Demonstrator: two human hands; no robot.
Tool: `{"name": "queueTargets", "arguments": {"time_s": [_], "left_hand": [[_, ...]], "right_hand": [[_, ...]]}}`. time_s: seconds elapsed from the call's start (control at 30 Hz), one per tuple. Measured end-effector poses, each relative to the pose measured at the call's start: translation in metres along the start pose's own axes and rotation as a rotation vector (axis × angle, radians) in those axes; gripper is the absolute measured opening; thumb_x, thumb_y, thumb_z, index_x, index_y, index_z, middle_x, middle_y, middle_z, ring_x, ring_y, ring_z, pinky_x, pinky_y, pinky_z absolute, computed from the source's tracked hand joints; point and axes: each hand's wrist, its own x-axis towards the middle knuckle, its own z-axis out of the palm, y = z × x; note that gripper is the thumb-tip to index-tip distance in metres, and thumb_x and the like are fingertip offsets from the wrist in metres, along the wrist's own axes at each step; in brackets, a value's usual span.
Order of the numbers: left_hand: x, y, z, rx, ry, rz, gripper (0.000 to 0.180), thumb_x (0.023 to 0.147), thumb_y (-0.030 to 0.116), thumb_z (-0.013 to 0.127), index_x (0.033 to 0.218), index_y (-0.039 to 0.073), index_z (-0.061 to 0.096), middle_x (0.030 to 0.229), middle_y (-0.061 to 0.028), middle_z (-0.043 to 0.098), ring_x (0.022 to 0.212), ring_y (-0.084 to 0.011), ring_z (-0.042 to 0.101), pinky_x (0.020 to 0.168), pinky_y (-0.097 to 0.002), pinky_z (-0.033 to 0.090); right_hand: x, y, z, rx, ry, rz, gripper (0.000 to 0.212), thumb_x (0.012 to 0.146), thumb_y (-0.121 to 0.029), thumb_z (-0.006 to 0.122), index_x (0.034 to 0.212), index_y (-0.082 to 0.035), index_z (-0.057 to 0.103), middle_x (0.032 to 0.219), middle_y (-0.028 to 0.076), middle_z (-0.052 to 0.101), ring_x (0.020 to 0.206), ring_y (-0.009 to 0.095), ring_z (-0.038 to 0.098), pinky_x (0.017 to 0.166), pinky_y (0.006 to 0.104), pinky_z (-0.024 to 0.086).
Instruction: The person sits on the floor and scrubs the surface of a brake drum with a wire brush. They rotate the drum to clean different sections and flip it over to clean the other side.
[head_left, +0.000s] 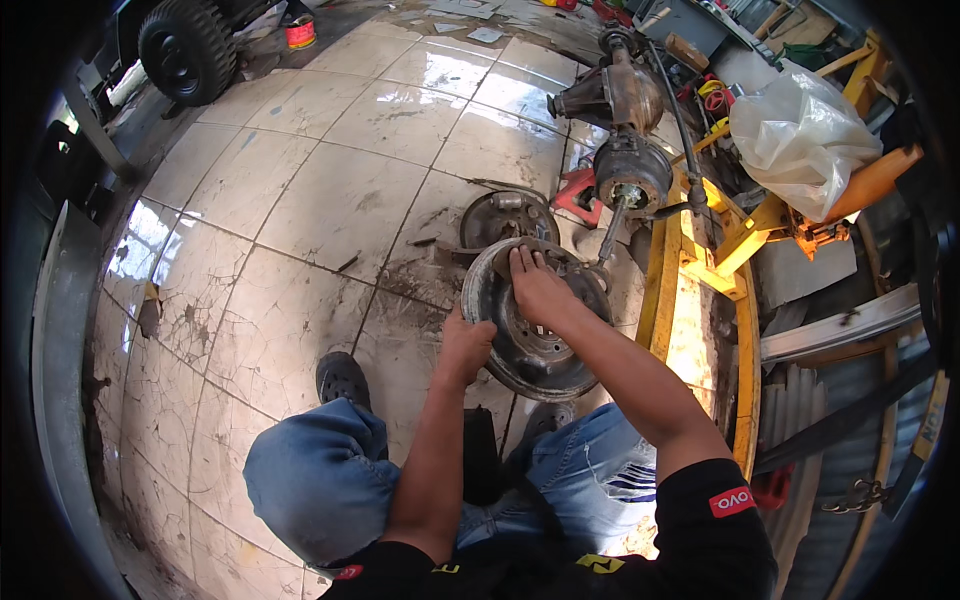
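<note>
A round, worn metal brake drum [525,350], with a dull silver rim and a dark centre with small holes, is tilted in front of me between my knees. My left hand [468,345] grips its left edge, the thumb resting on the face. At its upper part my right hand [538,288] holds it, fingers close together over the inside near the rim; the right thumb is hidden. Just beyond the drum lies a dirty round brake backing plate [508,220] on the tiles. A metal axle shaft [612,232] sticks out from the axle's end toward the drum.
A rusty vehicle axle [630,95] extends away at the upper right, with a red stand [577,197] beside it. Yellow metal frames [664,290] and a clear plastic bag [805,135] are on the right. A tyre [185,50] and a red can [299,33] stand far left.
</note>
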Motion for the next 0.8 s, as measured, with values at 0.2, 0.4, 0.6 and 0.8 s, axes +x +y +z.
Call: {"name": "queueTargets", "arguments": {"time_s": [0.2,0.4,0.6,0.8], "left_hand": [[0.003,-0.006,-0.009,-0.112,-0.023,-0.01,0.045,0.069,-0.001,0.054,0.114,-0.005,0.055,0.097,-0.0114,0.064,0.082,-0.0195,0.062,0.073,-0.0313,0.05],[0.003,-0.006,-0.007,-0.041,0.02,0.016,0.045,0.07,0.0,0.055,0.115,-0.005,0.054,0.097,-0.0118,0.064,0.081,-0.0201,0.062,0.073,-0.032,0.05],[0.001,-0.003,0.004,-0.066,-0.014,-0.034,0.048,0.069,0.0,0.055,0.116,-0.005,0.053,0.097,-0.0118,0.064,0.083,-0.0205,0.062,0.075,-0.032,0.05],[-0.006,0.006,0.004,-0.036,-0.006,-0.03,0.049,0.069,0.0,0.053,0.117,-0.004,0.053,0.098,-0.0121,0.063,0.084,-0.021,0.061,0.075,-0.0323,0.05]], "right_hand": [[-0.002,-0.012,-0.004,0.006,-0.005,-0.111,0.062,0.086,-0.009,0.049,0.14,0.01,0.028,0.145,0.028,0.034,0.131,0.046,0.038,0.105,0.0475,0.039],[-0.005,-0.03,-0.018,-0.028,-0.13,-0.115,0.063,0.086,-0.01,0.05,0.141,0.01,0.027,0.147,0.027,0.032,0.133,0.044,0.036,0.106,0.047,0.038],[0.002,-0.003,0.003,0.002,-0.047,-0.007,0.063,0.084,-0.008,0.05,0.141,0.009,0.029,0.145,0.028,0.033,0.131,0.044,0.039,0.105,0.0474,0.039],[0.001,-0.001,0.01,-0.012,0.005,-0.047,0.06,0.087,-0.01,0.047,0.141,0.008,0.029,0.147,0.029,0.031,0.131,0.045,0.039,0.105,0.0492,0.039]]}}
